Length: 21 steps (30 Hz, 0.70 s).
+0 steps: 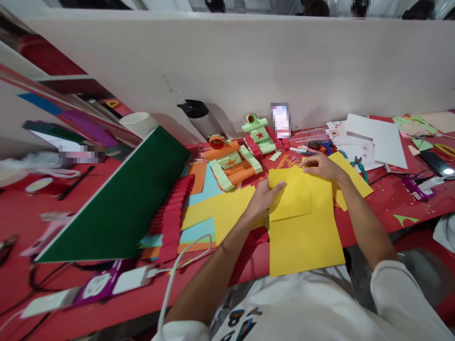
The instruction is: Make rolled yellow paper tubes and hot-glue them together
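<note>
The orange figure (232, 163) looks assembled, while the left hand (263, 196) grips flat, unassembled yellow paper (305, 241) (right hand (323, 166): grip unclear).

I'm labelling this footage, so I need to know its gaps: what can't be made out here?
In the head view:
Left hand: most fingers, hidden behind the yellow paper.
Lit screen: what it shows, blurred by pixelation.
Green board: whatever lies directly behind it, hidden by the board.
Dark shapes beyond the partition: cut off by the top edge.
</note>
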{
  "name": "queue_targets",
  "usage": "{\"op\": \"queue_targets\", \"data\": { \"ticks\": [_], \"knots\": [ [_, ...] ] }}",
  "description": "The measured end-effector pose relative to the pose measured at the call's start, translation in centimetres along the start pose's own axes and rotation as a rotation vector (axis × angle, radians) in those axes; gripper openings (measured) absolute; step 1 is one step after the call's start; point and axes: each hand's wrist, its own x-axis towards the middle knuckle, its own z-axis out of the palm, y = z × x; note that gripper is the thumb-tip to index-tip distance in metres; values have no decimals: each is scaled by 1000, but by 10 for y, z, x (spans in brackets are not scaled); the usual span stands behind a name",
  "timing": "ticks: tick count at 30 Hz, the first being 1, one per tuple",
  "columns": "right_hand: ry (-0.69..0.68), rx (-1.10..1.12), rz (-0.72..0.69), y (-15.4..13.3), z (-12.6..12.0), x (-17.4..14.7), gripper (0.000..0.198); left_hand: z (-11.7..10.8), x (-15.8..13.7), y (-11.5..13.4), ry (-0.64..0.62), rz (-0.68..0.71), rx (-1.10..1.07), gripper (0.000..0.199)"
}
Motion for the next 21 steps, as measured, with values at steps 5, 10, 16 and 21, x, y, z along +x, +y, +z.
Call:
{"op": "queue_targets", "data": {
  "ticks": [5, 10, 16, 21],
  "knots": [
    [-117, -125, -15, 3, 6, 31, 28, -27, -3, 6, -36, 33, 108, 72],
    [-240, -209, -32, 5, 19, 64, 20, -47, -17, 7, 54, 158, 549, 69],
    [-355, -308, -72, 8, 40, 81, 17, -51, -22, 11, -88, 137, 1150, 61],
    [-389, -391, -24, 9, 51, 85, 15, -43, -19, 16, -180, 24, 1435, 54]
  ]
}}
